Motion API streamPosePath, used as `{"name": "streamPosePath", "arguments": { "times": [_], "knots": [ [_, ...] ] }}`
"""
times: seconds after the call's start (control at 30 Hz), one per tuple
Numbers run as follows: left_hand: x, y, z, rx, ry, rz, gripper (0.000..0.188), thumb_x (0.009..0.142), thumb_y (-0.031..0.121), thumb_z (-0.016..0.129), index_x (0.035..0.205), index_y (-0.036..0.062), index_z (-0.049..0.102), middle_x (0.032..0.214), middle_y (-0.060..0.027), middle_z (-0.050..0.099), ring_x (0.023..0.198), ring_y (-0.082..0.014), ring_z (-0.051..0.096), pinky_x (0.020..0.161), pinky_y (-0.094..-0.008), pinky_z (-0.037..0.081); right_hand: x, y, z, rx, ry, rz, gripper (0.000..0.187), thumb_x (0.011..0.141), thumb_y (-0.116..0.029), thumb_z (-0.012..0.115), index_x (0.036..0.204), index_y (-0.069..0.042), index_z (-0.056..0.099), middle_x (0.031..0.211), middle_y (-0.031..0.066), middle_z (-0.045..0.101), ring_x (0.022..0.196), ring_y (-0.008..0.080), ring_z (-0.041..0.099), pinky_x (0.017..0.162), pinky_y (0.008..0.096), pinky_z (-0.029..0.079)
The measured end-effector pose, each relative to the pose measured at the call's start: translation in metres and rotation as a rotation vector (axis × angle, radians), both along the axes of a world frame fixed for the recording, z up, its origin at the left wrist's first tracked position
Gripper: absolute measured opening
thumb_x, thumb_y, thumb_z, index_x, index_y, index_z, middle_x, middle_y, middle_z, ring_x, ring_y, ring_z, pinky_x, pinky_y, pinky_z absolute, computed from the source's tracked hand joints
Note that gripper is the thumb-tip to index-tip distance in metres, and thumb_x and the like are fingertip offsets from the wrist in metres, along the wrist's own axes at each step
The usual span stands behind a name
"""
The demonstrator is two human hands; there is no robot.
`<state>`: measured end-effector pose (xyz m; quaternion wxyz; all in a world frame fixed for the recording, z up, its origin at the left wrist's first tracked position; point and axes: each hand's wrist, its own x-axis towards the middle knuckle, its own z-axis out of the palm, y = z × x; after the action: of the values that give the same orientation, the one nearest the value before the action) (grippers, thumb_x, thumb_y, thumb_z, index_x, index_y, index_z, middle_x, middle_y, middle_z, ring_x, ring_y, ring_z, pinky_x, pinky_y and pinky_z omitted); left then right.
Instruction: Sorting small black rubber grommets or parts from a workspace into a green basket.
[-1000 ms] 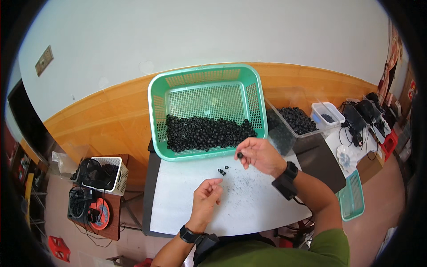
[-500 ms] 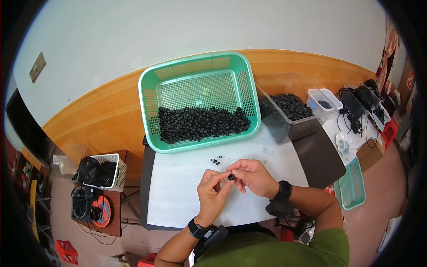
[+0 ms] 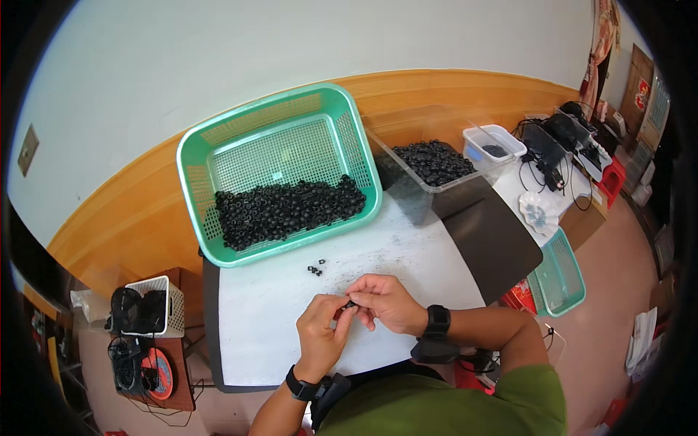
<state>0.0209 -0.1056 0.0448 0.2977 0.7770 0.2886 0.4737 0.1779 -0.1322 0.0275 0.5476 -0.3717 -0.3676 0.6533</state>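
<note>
My left hand (image 3: 320, 330) pinches a small black round part (image 3: 350, 305) between thumb and fingers above the white table sheet. My right hand (image 3: 390, 304) meets it there, with thumb and forefinger closed on the same part. Fingertips cover most of the part, so its exact kind is hard to make out. Just beyond my hands, several tiny black pieces (image 3: 315, 269) lie loose on the sheet. Farther back stands a green plastic basket (image 3: 291, 249), tilted, with a heap of small black ring-like parts (image 3: 287, 212) along its near side.
Right of the basket is a clear plastic bin (image 3: 418, 207) of black parts. A small white tub (image 3: 502, 136) stands beside it, with cables and a white dish (image 3: 536, 212) farther right. At left, a side table bears a white basket (image 3: 174, 309) and an orange bowl (image 3: 166, 374).
My view has turned, so the table and basket sit farther left and tilted. Both hands stay together on the black part, which is now more covered by my fingers.
</note>
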Motion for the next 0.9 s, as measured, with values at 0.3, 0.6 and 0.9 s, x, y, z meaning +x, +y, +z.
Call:
{"name": "streamPosePath", "arguments": {
  "times": [0.3,0.6,0.9],
  "knots": [
    [-0.009,0.014,-0.029,-0.678,-0.198,-0.188,0.017,0.076,-0.007,0.064,0.090,0.0008,0.063,0.077,-0.0005,0.057,0.067,-0.0066,0.051,0.061,-0.0195,0.043,0.082,0.019,0.006,0.622,-1.272,-0.369,0.004,0.079,-0.003,0.058,0.082,0.000,0.058,0.075,0.0137,0.058,0.068,0.0261,0.058,0.061,0.0326,0.047],
    [-0.014,0.023,-0.030,-0.957,-0.399,-0.265,0.010,0.080,-0.002,0.062,0.089,0.0003,0.062,0.075,-0.0006,0.058,0.066,-0.0068,0.052,0.060,-0.0207,0.044,0.115,0.051,-0.001,0.332,-1.642,-0.272,0.012,0.076,-0.011,0.059,0.071,0.000,0.057,0.078,0.0174,0.059,0.074,0.0343,0.058,0.066,0.0418,0.045],
    [-0.014,0.021,-0.034,-0.915,-0.370,-0.301,0.014,0.079,-0.003,0.063,0.093,-0.0006,0.062,0.080,-0.0019,0.061,0.067,-0.0070,0.053,0.061,-0.0199,0.045,0.053,0.023,0.034,0.464,-1.096,-0.018,0.007,0.074,0.002,0.061,0.079,0.001,0.056,0.077,0.0124,0.054,0.067,0.0280,0.055,0.059,0.0322,0.045]
  ]
}}
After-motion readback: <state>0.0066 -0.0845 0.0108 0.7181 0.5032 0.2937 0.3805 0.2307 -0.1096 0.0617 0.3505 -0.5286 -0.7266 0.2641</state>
